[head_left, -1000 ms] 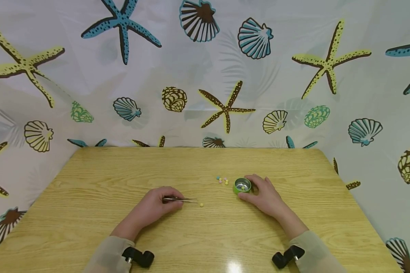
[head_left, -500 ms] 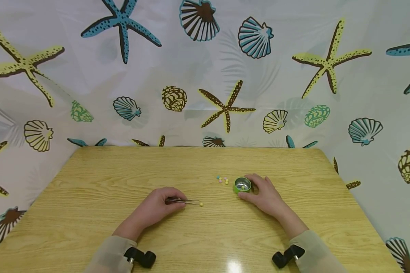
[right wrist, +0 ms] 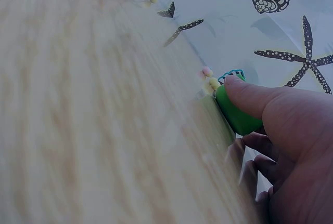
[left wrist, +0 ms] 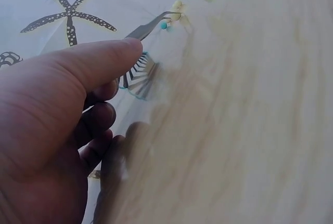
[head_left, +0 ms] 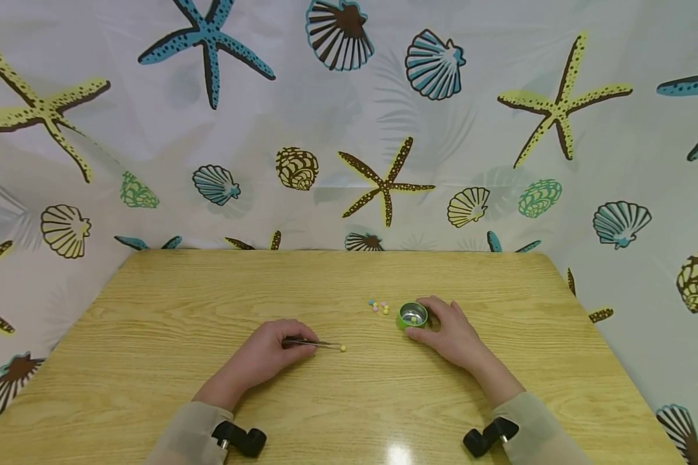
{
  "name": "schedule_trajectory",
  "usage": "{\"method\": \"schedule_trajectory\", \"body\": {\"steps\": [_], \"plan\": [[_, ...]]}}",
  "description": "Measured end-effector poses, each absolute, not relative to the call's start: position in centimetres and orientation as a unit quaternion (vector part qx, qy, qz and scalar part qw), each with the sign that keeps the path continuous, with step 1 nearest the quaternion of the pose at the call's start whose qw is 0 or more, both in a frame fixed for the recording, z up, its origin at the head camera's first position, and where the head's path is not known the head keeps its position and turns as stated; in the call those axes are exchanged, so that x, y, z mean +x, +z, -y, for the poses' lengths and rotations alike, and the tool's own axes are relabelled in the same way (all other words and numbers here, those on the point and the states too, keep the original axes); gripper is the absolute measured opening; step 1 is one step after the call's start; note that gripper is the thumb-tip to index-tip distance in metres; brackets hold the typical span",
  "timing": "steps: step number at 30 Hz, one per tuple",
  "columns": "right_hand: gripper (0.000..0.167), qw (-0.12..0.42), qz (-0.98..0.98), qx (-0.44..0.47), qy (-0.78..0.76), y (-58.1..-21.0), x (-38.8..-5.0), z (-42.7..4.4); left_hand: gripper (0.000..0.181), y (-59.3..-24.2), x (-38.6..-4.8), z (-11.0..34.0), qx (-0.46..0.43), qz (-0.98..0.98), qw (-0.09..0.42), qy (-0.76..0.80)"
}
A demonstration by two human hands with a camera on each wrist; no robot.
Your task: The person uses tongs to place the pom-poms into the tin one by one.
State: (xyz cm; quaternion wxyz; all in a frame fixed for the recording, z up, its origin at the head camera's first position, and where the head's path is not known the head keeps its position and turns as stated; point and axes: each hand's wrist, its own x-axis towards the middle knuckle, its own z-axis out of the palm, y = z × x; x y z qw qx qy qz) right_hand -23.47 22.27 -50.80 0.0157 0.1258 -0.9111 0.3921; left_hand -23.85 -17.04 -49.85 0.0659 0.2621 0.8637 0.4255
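Note:
My left hand (head_left: 265, 354) pinches a pair of metal tweezers (head_left: 320, 344) between thumb and fingers. In the left wrist view the tweezers (left wrist: 148, 29) have a bent fine tip. A small yellow bead (head_left: 342, 349) sits at the tips, low over the table; whether it is gripped or merely touched I cannot tell. To the right, my right hand (head_left: 452, 337) holds a small round green tin (head_left: 403, 323) by its side, thumb in front. The tin stands upright, its mouth up, with a yellowish bead (head_left: 413, 320) inside. In the right wrist view the tin (right wrist: 237, 112) is partly covered by the thumb.
Just left of the tin lies a loose group of several beads, among them a blue bead (head_left: 371, 302), a pink bead (head_left: 375, 309) and a yellow bead (head_left: 386, 312). The wooden table (head_left: 238, 278) ends at a shell-and-starfish patterned cloth (head_left: 256, 129) behind.
My left hand has shifted slightly right, bringing the tweezers' tips to the yellow bead. Their arms have drawn closer together. The right hand and tin have stayed put.

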Motion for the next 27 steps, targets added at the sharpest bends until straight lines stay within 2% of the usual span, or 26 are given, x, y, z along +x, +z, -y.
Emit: {"method": "schedule_trajectory", "body": {"steps": [7,18,27], "plan": [[0.065,0.014,0.912,0.126,0.391,-50.8,-23.4,-22.4,0.009,-49.6,-23.7,16.3,0.229,-0.872,0.049,0.43],[0.066,0.013,0.912,0.126,0.391,-51.0,-23.5,-22.3,0.009,-48.8,-24.3,13.3,0.195,-0.886,-0.058,0.416],[0.066,0.022,0.913,0.128,0.386,-51.0,-23.6,-22.4,0.01,-48.1,-25.3,9.8,0.189,-0.878,-0.068,0.434]]}}
